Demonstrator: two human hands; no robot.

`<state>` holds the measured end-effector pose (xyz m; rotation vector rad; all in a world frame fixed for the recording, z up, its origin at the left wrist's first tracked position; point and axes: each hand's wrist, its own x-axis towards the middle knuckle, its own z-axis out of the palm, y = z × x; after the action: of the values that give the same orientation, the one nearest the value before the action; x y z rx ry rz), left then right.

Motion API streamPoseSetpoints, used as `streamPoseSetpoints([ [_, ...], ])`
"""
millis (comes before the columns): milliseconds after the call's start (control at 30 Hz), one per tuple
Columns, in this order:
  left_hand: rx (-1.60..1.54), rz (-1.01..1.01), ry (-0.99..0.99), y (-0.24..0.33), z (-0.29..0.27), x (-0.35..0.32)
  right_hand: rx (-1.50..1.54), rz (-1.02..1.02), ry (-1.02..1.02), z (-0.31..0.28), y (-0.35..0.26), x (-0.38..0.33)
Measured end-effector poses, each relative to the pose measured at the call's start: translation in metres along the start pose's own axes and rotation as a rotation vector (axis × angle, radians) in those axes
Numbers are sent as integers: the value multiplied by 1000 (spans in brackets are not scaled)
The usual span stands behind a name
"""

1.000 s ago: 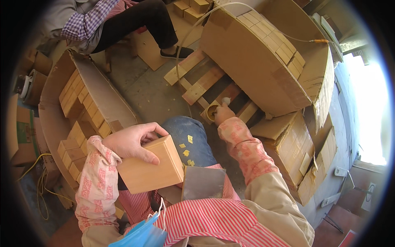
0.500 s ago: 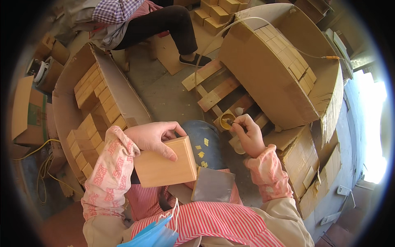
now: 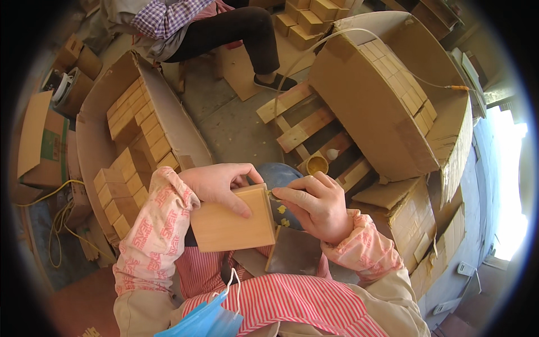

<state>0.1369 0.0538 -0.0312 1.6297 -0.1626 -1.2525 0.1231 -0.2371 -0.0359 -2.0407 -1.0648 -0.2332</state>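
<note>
A pale, smooth wooden block (image 3: 236,227) rests above my lap, tilted slightly. My left hand (image 3: 216,188) grips it from the upper left, thumb across its face and fingers bent over the far edge. At the block's upper right corner is my right hand (image 3: 317,205), thumb and forefinger pinched together. Something tiny shows at those fingertips, too small to name. A flat dark grey-brown square pad (image 3: 297,253) lies on my striped apron (image 3: 303,292), just right of the block. Yellow scraps (image 3: 282,209) dot my dark-clad knee.
Beyond my right hand, a small cup with yellow stuff inside (image 3: 317,164) stands by a wooden pallet (image 3: 306,129). Cardboard boxes of wooden blocks flank me, one at left (image 3: 185,132), one at right (image 3: 365,95). A seated co-worker's leg (image 3: 236,33) extends across the far side.
My right hand has moved left from the yellow cup to the block's upper right corner. The left hand still grips the block, which has shifted slightly right.
</note>
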Motion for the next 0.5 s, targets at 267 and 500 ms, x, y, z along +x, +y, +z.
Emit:
streamPoseSetpoints([
  [267, 4, -3, 2, 0, -1, 0, -39, -15, -19, 3, -2, 1],
  [500, -14, 9, -7, -1, 1, 1, -7, -12, -21, 1, -5, 0],
])
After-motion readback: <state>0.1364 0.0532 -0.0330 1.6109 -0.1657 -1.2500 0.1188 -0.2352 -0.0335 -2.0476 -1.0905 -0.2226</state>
